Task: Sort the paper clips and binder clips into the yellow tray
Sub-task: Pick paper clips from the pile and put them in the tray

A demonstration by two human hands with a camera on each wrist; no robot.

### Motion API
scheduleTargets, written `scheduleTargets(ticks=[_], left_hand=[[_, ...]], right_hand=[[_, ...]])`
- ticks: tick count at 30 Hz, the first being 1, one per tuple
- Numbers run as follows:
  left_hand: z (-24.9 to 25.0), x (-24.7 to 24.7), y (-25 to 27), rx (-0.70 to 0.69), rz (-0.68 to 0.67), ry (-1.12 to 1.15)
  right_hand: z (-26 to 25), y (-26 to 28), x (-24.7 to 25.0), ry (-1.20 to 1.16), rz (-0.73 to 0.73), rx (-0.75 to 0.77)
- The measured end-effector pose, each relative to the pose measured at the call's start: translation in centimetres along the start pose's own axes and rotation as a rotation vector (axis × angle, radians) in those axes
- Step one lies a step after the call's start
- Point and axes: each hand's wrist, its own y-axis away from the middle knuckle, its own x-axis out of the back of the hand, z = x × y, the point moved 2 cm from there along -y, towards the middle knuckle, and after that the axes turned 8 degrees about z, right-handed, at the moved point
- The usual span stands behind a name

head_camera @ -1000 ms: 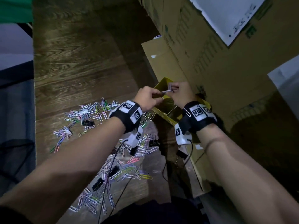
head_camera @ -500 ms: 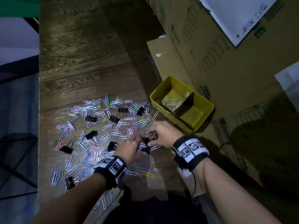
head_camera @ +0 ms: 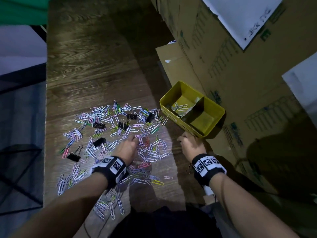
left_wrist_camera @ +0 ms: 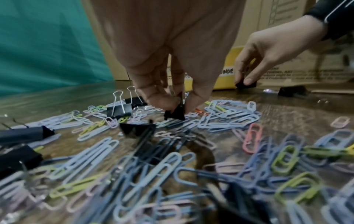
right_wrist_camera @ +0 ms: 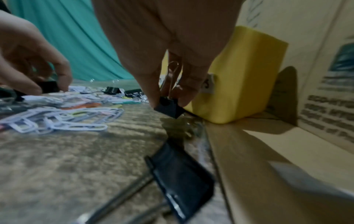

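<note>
Coloured paper clips [head_camera: 120,127] and several black binder clips [head_camera: 98,125] lie scattered on the wooden table. The yellow tray [head_camera: 178,121] stands at their right with two compartments; the left one holds a few paper clips. My left hand [head_camera: 135,139] is low over the pile, and its fingertips [left_wrist_camera: 159,103] pinch a small black binder clip [left_wrist_camera: 174,114] just above the table. My right hand [head_camera: 181,139] hovers at the tray's near corner and pinches another black binder clip [right_wrist_camera: 168,108] by its body, wire handles up. The tray [right_wrist_camera: 239,75] is right behind that clip.
Tall cardboard boxes [head_camera: 223,66] wall off the right side, and a flat cardboard sheet [right_wrist_camera: 249,144] lies under the tray. Another binder clip [right_wrist_camera: 182,174] lies under my right wrist. The table's left edge [head_camera: 46,117] drops to a dark mesh object.
One second ago both hands were over the tray. Half a second ago they met at the pile. Now they have parted, each with a binder clip, the right one moving right toward the tray.
</note>
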Motion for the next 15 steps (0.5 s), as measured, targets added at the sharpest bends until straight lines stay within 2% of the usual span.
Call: scheduleTargets(ticks=[3,5,7,9,12,15], left_hand=[[0.7,0.6,-0.8,-0.065,0.055,-0.133],[2.7,0.8,-1.3,-0.187,0.135,-0.122],[4.9,0.2,-1.7,-0.322,0.138,-0.079],[6.4,-1.1,-2.1,-0.394,0.037,-0.118],[6.6,-2.9,-1.8,-0.414,-0.099,-0.262],[5.8,-4.1,0.0,-0.487,-0.127,-0.248]], right_hand=[[0.1,1.0,0.3,0.115,0.005,-0.001],[-0.7,1.5,0.6,0.144,0.108,0.011],[-1.9,2.2,0.9,0.076,0.147,0.064],[-3.3,3.3,0.8,0.029,0.082,0.146],[-4.9,4.9,0.3,0.094,0.002,0.269],[-5.6,6.1,-0.8,0.06,-0.232,0.263]])
